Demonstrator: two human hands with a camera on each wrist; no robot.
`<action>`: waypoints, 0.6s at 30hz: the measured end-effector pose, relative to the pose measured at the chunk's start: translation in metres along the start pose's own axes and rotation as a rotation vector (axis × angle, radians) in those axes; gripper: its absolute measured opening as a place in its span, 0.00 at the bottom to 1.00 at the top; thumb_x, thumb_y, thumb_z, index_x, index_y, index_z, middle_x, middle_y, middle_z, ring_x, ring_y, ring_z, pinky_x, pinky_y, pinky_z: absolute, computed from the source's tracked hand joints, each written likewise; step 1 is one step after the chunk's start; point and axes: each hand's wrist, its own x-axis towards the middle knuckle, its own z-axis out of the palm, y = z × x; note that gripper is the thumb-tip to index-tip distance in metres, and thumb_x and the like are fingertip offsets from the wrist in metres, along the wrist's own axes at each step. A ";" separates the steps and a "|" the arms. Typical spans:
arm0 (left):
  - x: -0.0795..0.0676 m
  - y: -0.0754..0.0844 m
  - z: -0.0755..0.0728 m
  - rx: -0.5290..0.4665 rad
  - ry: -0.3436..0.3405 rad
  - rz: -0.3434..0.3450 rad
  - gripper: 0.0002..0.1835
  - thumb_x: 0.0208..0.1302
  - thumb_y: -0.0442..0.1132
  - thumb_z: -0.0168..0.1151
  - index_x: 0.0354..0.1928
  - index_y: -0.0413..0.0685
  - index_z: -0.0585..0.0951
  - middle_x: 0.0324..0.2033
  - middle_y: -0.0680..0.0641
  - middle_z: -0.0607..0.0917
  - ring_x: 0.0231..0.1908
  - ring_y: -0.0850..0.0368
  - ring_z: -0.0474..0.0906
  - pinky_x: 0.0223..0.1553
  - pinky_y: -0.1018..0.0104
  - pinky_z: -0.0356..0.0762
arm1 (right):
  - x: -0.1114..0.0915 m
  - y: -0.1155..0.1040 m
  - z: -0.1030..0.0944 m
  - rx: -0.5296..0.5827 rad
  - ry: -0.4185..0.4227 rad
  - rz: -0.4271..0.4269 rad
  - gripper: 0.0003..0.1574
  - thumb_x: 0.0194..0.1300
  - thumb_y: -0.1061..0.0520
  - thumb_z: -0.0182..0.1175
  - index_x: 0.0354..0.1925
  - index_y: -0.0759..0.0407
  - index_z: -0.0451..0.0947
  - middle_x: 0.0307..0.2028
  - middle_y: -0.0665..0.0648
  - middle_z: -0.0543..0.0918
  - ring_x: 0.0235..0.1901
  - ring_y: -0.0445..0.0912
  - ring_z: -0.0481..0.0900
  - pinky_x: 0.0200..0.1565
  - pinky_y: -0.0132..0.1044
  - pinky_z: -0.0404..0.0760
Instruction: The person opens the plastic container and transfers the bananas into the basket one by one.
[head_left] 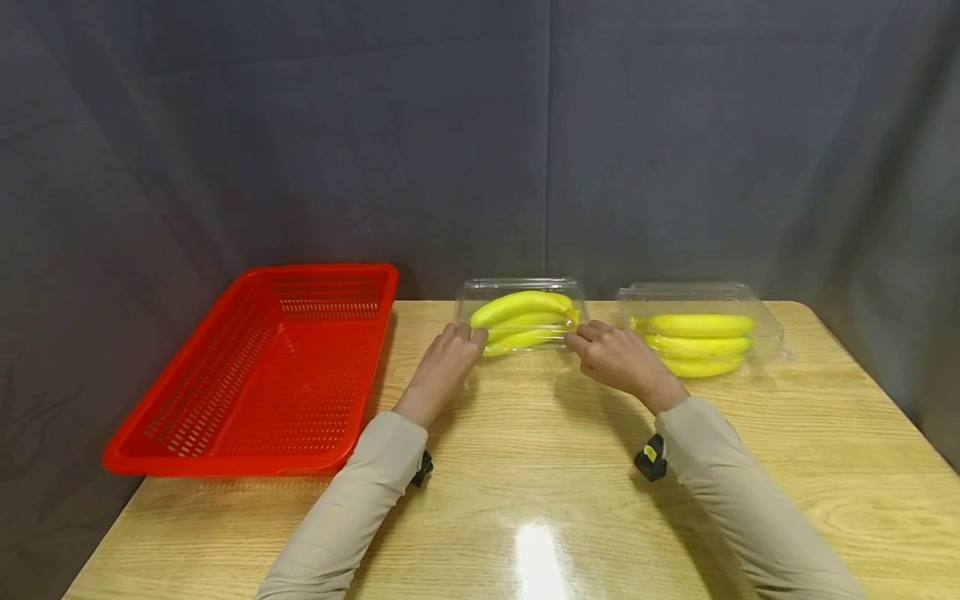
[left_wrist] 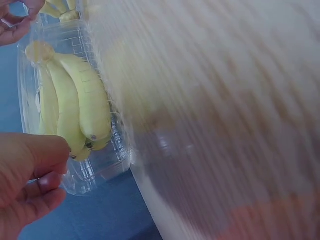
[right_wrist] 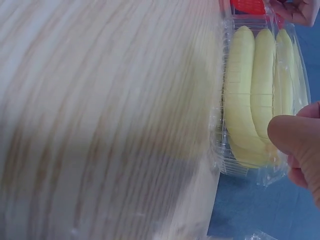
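Bananas (head_left: 521, 310) lie in a clear container (head_left: 517, 284) at the counter's (head_left: 540, 467) far edge; the left hand (head_left: 447, 357) and right hand (head_left: 617, 358) each seem to pinch a front corner, grip partly hidden. A second container (head_left: 686, 291) by the far right corner holds more bananas; a red basket (head_left: 300, 383) stands along the left edge. The left wrist view shows dark banana tips (left_wrist: 93, 137) hidden from the head view.

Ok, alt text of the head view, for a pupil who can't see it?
A person's left hand and right hand hold the near side of a clear container of bananas on a wooden table. A second container with bananas sits to the right, a red basket to the left.
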 end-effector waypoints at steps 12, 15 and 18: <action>-0.001 0.002 -0.001 0.075 0.018 0.040 0.15 0.50 0.16 0.63 0.39 0.36 0.76 0.34 0.35 0.81 0.34 0.43 0.78 0.32 0.62 0.81 | -0.001 -0.001 -0.003 0.005 -0.046 0.044 0.18 0.42 0.73 0.62 0.35 0.62 0.76 0.29 0.58 0.80 0.27 0.51 0.79 0.20 0.38 0.77; -0.001 0.002 0.000 0.102 0.032 0.048 0.13 0.52 0.17 0.63 0.38 0.36 0.77 0.33 0.36 0.81 0.32 0.44 0.78 0.31 0.63 0.80 | -0.001 -0.001 -0.004 0.000 -0.040 0.040 0.17 0.42 0.73 0.62 0.34 0.62 0.76 0.28 0.58 0.80 0.27 0.51 0.79 0.19 0.38 0.77; -0.001 0.002 0.000 0.131 0.046 0.055 0.12 0.53 0.18 0.63 0.37 0.37 0.77 0.32 0.37 0.81 0.31 0.45 0.78 0.30 0.64 0.80 | 0.000 -0.001 -0.004 -0.003 -0.032 0.037 0.17 0.41 0.74 0.61 0.33 0.62 0.76 0.28 0.57 0.80 0.26 0.50 0.79 0.18 0.37 0.75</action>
